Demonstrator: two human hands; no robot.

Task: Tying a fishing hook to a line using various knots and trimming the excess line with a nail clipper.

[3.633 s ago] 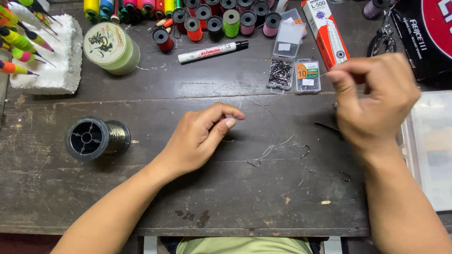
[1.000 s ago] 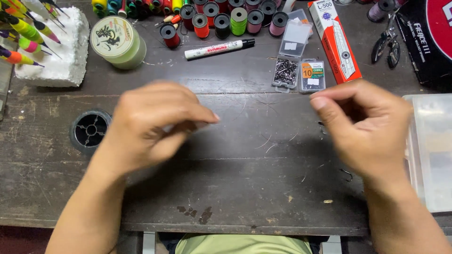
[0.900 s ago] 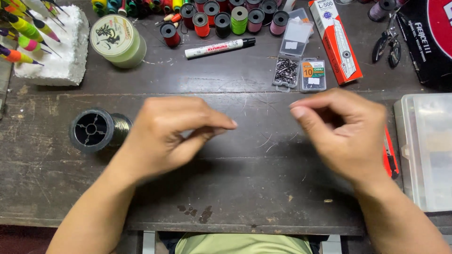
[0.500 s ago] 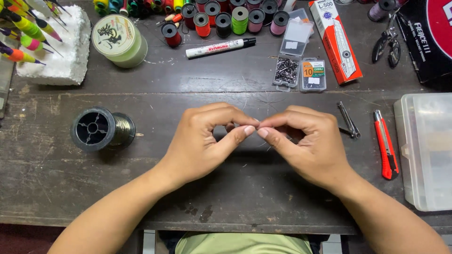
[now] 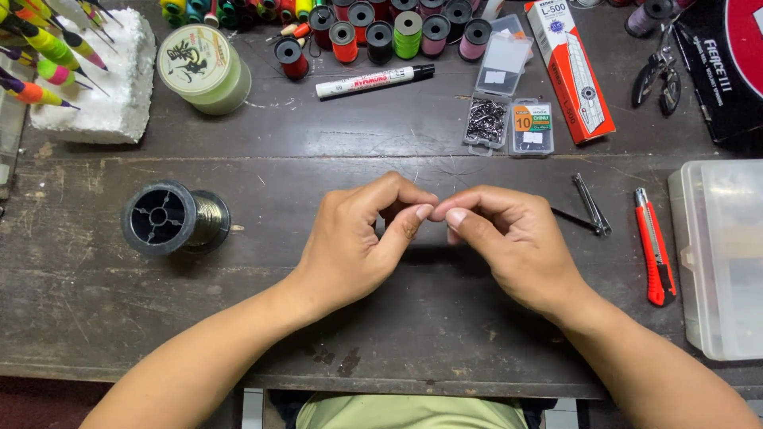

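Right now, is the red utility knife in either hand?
No, the red utility knife lies on the table, apart from the right hand.

A dark, worn wooden table (image 5: 103, 318) of scratched, stained planks fills nearly the whole view. Even, soft light falls on it. At six o'clock, beyond its near edge, a strip of dim floor (image 5: 32, 401) shows.

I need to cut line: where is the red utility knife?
The red utility knife lies right of the right hand, between the metal clippers and the clear plastic box.
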